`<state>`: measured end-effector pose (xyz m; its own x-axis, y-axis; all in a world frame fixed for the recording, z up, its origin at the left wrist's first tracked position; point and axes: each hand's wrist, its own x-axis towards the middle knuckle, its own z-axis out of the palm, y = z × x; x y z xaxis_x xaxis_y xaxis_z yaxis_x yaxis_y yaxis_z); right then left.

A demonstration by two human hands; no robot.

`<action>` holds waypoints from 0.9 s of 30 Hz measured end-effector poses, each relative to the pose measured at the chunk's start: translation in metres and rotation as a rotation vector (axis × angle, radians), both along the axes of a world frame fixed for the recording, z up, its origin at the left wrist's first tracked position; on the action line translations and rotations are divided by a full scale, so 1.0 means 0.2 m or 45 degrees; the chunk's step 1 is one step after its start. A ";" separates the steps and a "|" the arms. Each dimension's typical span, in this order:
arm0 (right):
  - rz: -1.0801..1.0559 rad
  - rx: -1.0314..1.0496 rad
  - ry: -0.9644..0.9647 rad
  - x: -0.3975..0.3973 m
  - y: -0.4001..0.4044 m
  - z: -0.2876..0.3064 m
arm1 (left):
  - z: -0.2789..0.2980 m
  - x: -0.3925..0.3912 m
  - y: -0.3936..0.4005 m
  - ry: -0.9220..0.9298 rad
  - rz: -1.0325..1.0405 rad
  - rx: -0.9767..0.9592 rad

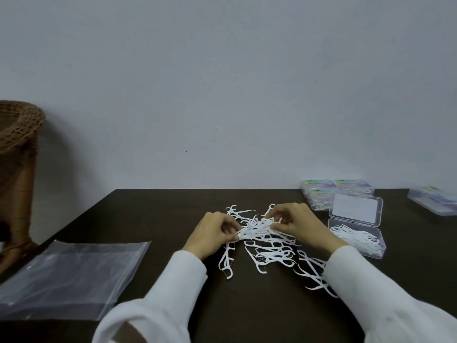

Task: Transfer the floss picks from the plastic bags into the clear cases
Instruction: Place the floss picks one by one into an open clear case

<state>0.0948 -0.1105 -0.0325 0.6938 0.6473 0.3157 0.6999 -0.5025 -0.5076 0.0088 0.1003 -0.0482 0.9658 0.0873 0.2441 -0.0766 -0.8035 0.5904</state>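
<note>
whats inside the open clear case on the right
The open clear case holds a loose layer of white floss picks, lid raised behind. Their count, and whatever lies under them, is hidden.

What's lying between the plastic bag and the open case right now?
Head view: both hands, left and right, gathering a floss pick pile on the dark table.

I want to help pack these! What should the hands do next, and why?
Probably carry the bundle of picks, pinched between the left hand and right hand, over to the open case on the right. It is open, partly filled, and close by.
</note>
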 end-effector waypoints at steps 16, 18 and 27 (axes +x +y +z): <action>-0.124 0.171 0.044 0.02 -0.11 0.03 | -0.03 0.00 -0.05 -0.044 0.057 0.143; -0.143 0.229 0.047 0.01 -0.13 0.04 | -0.03 0.00 -0.06 -0.060 0.056 0.186; -0.197 0.484 0.147 -0.02 -0.20 0.08 | -0.01 -0.01 -0.11 -0.118 -0.004 0.461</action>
<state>0.0912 -0.1509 -0.0161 0.8184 0.3850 0.4266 0.5587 -0.3593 -0.7475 0.0059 0.0775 -0.0502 0.9382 -0.0238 0.3453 -0.1195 -0.9585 0.2587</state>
